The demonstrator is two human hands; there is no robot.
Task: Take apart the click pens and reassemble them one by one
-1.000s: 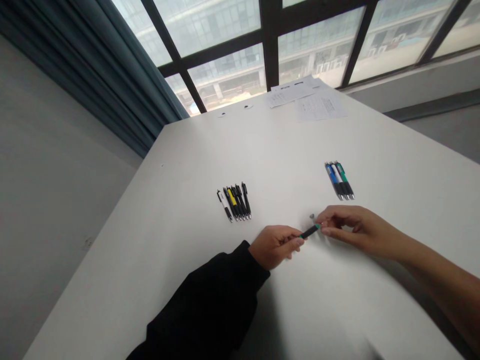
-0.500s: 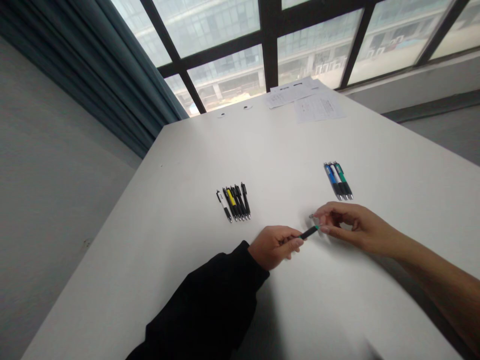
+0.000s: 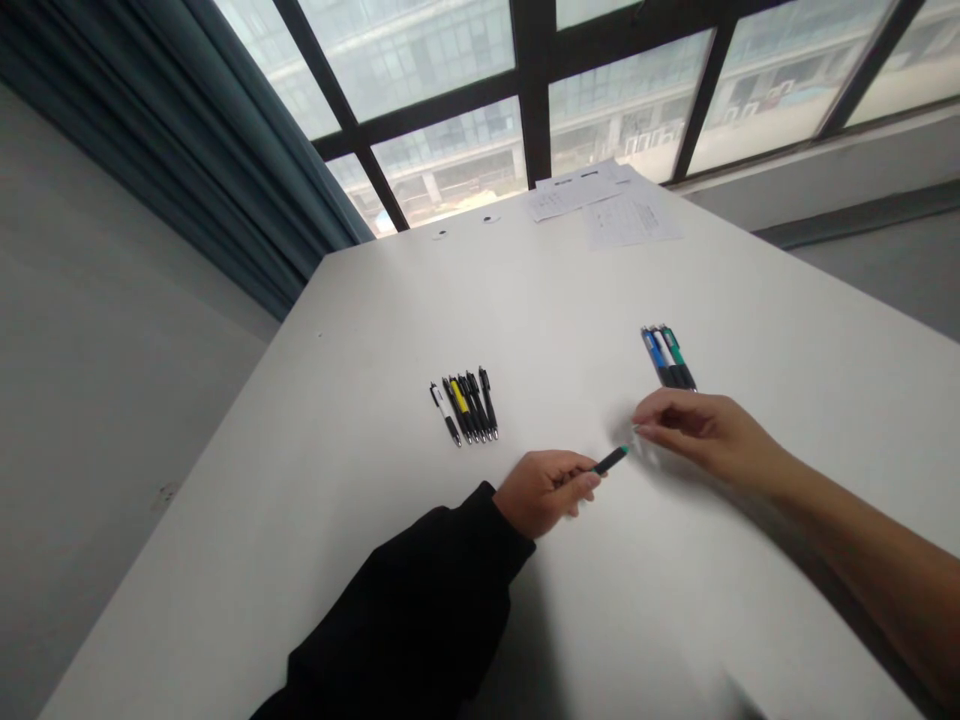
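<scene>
Pens [image 3: 463, 410] and papers [image 3: 604, 205] beyond the hands [image 3: 544, 492] [image 3: 705, 430]

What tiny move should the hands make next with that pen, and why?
I'd guess the right hand should gently pinch the green end of the pen. The left hand is holding the pen's black part, and the right fingertips are close to that green end without touching it, so it looks like the shortest reach.
</scene>
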